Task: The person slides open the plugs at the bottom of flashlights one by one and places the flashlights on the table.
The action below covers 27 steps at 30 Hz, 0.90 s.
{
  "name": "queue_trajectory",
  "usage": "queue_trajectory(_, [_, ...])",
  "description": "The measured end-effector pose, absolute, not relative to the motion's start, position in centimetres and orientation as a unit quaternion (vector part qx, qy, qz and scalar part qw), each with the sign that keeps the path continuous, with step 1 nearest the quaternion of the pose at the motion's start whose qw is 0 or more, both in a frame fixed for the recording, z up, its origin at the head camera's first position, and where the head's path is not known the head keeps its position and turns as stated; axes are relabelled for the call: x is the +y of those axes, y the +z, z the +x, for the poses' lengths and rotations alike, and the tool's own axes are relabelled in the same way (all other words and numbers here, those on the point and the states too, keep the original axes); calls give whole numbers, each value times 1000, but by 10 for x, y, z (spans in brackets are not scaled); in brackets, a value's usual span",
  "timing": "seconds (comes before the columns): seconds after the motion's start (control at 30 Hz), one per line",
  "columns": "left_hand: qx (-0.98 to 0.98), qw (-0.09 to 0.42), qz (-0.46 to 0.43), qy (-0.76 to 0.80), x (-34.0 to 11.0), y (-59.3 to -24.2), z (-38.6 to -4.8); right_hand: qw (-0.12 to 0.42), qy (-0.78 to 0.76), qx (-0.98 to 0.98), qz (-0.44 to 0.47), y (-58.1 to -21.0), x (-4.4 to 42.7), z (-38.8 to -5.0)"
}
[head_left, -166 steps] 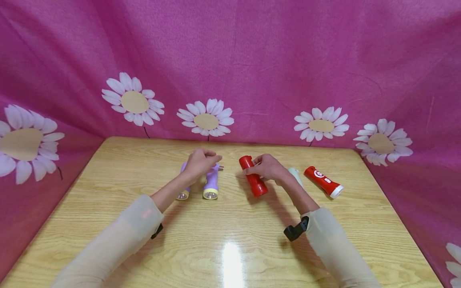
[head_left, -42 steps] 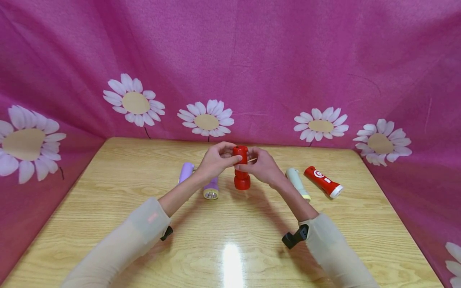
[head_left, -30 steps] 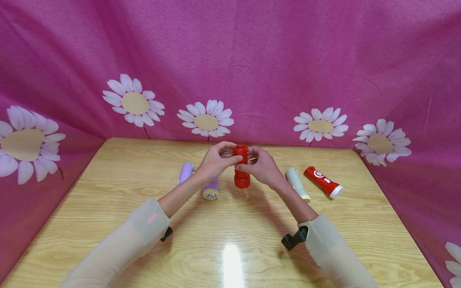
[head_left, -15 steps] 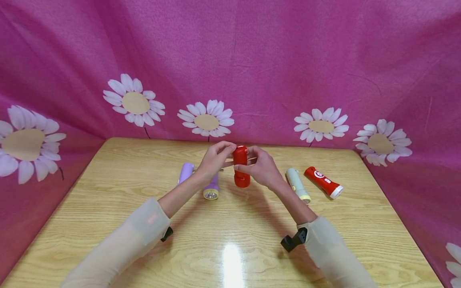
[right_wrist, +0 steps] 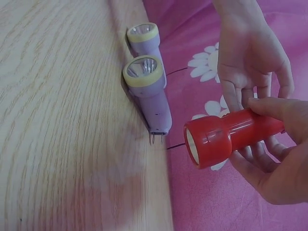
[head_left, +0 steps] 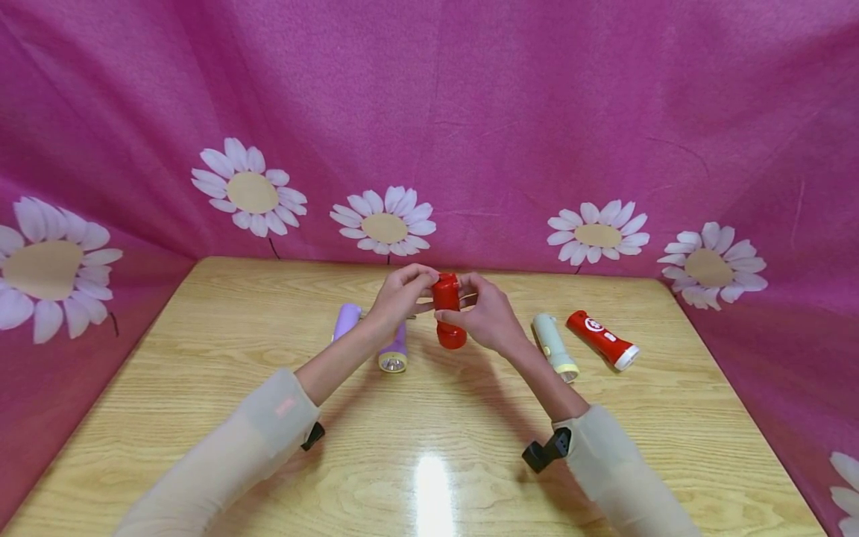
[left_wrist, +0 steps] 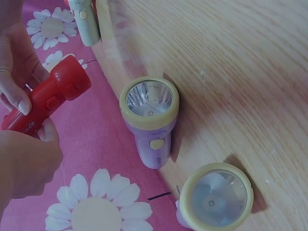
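Observation:
A red flashlight (head_left: pixel 447 297) is held above the table with its wider head down, tilted slightly. My right hand (head_left: pixel 490 313) grips its barrel, thumb on the near side and fingers behind. My left hand (head_left: pixel 396 298) has thumb and forefinger at its upper tail end, with other fingers behind it. The left wrist view shows a switch on the red flashlight (left_wrist: pixel 57 91) and a thin prong-like piece by the right thumb. In the right wrist view the head of the red flashlight (right_wrist: pixel 209 142) faces the camera; the left fingers are partly hidden behind the barrel.
Two purple flashlights with yellow rims lie at left, one (head_left: pixel 394 350) showing plug prongs in the right wrist view, the other (head_left: pixel 347 321) partly behind the left forearm. A pale green flashlight (head_left: pixel 553 347) and a red-and-white flashlight (head_left: pixel 602 339) lie right on the wooden table (head_left: pixel 376 462).
My left hand has come from the purple flashlights to the red one, which has been turned more upright. Lately the left thumb has moved from the barrel up to the tail end.

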State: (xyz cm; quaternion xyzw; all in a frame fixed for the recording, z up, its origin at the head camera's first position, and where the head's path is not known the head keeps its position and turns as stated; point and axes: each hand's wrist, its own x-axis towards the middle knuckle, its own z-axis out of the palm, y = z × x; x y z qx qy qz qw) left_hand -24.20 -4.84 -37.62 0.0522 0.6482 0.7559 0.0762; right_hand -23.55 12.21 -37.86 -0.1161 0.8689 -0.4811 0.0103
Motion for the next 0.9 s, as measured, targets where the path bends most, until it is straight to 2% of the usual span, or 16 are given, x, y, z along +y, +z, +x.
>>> queue_trajectory(0.9, [629,98,49,769,-53,-375,-243,-16,-470,872,-135,-379,120,-236])
